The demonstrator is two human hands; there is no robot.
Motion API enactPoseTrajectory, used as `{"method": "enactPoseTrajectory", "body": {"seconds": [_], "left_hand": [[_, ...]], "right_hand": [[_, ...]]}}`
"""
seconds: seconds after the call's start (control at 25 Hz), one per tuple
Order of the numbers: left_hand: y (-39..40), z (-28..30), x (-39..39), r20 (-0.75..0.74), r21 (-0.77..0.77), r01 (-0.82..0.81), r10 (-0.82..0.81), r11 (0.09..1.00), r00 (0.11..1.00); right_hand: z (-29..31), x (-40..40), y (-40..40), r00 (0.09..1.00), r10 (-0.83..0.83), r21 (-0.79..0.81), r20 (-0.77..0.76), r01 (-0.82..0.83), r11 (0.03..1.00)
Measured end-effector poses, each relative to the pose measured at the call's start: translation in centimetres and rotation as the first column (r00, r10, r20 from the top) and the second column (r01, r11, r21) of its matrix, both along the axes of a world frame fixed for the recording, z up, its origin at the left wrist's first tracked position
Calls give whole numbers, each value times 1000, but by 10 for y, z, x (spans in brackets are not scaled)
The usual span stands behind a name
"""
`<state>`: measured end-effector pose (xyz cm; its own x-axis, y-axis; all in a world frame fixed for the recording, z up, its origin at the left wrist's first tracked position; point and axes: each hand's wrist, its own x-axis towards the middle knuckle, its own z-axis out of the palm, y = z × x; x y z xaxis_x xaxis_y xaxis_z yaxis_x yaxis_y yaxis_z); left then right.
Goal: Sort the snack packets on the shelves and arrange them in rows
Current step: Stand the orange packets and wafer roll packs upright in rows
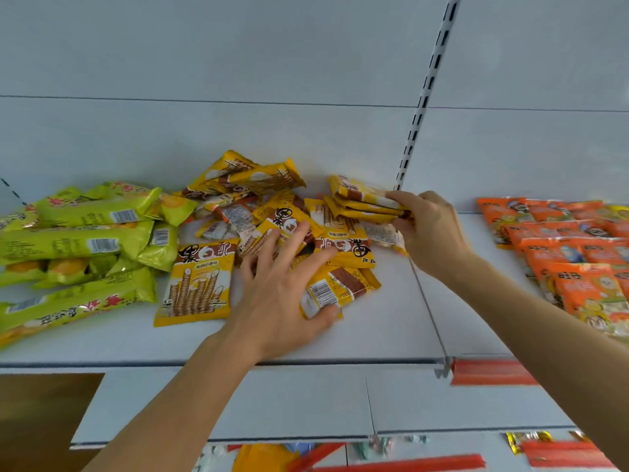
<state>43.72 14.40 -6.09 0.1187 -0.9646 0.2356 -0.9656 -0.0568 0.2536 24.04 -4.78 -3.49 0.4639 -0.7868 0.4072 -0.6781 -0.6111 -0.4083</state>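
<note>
Nearest, our left hand (pixel 282 287) lies open on loose yellow packets (pixel 335 289); our right hand (pixel 425 229) grips a stack (pixel 366 201). We add squarely, edges aligned.

Large black Chinese characters on yellow snack packet (pixel 195 282), barcodes on green packets (pixel 73 245)

My left hand (pixel 282 294) covers part of the yellow packet pile (pixel 272 219). Green packets (pixel 78 240) and orange packets (pixel 578 253) are cut off at frame edges. Lower-shelf items (pixel 391 451) are blurred.
</note>
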Motion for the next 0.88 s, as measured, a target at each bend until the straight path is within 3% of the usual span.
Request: {"method": "enactPoseTrajectory", "body": {"seconds": [0.12,0.28,0.48,0.56,0.68,0.8,0.88], "left_hand": [[-6,0,-3,6,-6,43,-43,999,999],[-13,4,-9,40,-23,21,-20,999,999],[-53,32,-31,67,-121,141,-133,983,989],[-73,40,-42,108,-100,191,-180,976,978],[-87,37,-45,214,-12,158,-152,987,965],[-88,35,-47,223,-6,120,-115,993,968],[-88,40,-56,161,-93,121,-105,988,981]], "right_hand": [[-13,-14,13,997,-76,16,-30,76,997],[-13,-20,21,995,-16,187,94,-2,982],[-8,-9,21,995,69,88,68,-74,993],[-3,-14,25,991,129,64,24,-130,989],[7,-35,34,995,94,4,23,-94,996],[24,-67,35,981,-20,-43,193,29,999],[34,-84,30,926,-76,56,369,59,997]]}}
